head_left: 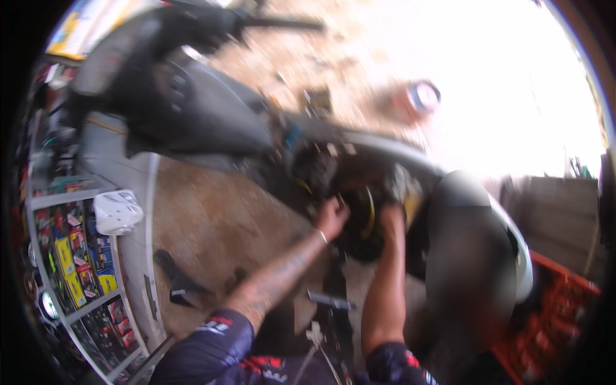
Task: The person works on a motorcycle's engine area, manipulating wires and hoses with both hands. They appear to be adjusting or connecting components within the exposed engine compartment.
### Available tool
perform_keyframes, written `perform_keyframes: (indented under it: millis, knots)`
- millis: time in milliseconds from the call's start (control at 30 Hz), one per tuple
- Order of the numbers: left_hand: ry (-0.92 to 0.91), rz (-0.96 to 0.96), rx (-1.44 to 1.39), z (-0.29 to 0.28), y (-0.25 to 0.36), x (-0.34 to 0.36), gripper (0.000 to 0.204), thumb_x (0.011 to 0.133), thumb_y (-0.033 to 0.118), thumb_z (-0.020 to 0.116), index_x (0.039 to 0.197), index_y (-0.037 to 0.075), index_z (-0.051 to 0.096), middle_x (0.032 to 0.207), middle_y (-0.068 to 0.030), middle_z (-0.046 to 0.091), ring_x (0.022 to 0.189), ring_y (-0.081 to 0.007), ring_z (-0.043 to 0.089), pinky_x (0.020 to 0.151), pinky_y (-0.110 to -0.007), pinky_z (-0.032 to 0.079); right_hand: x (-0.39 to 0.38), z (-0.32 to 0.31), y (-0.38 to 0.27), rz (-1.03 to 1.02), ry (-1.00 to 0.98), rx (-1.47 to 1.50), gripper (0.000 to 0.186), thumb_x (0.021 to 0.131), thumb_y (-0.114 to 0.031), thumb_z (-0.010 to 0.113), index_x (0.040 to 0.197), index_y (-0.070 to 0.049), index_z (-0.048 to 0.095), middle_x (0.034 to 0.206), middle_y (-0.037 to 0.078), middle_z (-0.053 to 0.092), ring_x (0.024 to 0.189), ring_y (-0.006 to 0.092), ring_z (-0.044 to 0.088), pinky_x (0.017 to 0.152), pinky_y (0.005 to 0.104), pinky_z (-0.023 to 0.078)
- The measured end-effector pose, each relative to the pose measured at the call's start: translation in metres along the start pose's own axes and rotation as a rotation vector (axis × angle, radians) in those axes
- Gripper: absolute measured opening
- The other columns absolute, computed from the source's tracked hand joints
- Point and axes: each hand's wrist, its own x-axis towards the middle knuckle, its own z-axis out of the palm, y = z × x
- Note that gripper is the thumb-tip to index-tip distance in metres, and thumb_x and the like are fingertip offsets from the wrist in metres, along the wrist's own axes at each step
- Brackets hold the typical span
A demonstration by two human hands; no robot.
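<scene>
Pointing upper left, the scooter (221,115) runs diagonally. Left hand (332,218) and right hand (392,220) are apart, can't tell if gripping. Floor's (199,208) between scooter and shelf (67,196).

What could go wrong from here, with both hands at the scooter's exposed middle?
The pale bracelet near the left hand might snag on exposed parts of the scooter. The curved yellow strip between that and the right hand could get tugged or pinched. The dangling cross-shaped pendant might catch if the person leans closer.
</scene>
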Motion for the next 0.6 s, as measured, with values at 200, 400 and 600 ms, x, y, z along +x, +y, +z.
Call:
perform_keyframes:
  millis: [200,400,600]
  knots:
    - [0.082,0.013,0.218,0.0,-0.002,-0.002,0.025,0.091,0.029,0.072,0.101,0.006,0.068,0.089,-0.0146,0.072,0.082,-0.0296,0.071,0.072,-0.041,0.053,0.004,0.014,0.005,0.398,-0.321,0.007,0.055,0.099,-0.026,0.053,0.148,-0.005,0.042,0.145,0.021,0.052,0.131,0.0282,0.052,0.109,0.0385,0.04]
    - [0.104,0.06,0.189,0.001,-0.008,-0.001,0.028,0.09,0.032,0.072,0.1,0.006,0.069,0.09,-0.0186,0.071,0.087,-0.0353,0.071,0.072,-0.043,0.053,0.006,-0.013,-0.033,0.351,-0.327,-0.031,0.049,0.096,-0.027,0.056,0.139,-0.004,0.048,0.134,0.021,0.055,0.121,0.0292,0.056,0.103,0.0398,0.043]
    - [0.046,0.021,0.218,0.001,-0.012,0.003,0.031,0.089,0.033,0.073,0.101,0.004,0.069,0.09,-0.0193,0.07,0.086,-0.0355,0.07,0.073,-0.043,0.052,0.014,-0.008,-0.034,0.315,-0.313,-0.052,0.044,0.093,-0.027,0.06,0.129,-0.002,0.054,0.123,0.021,0.059,0.112,0.0303,0.059,0.096,0.0412,0.045]
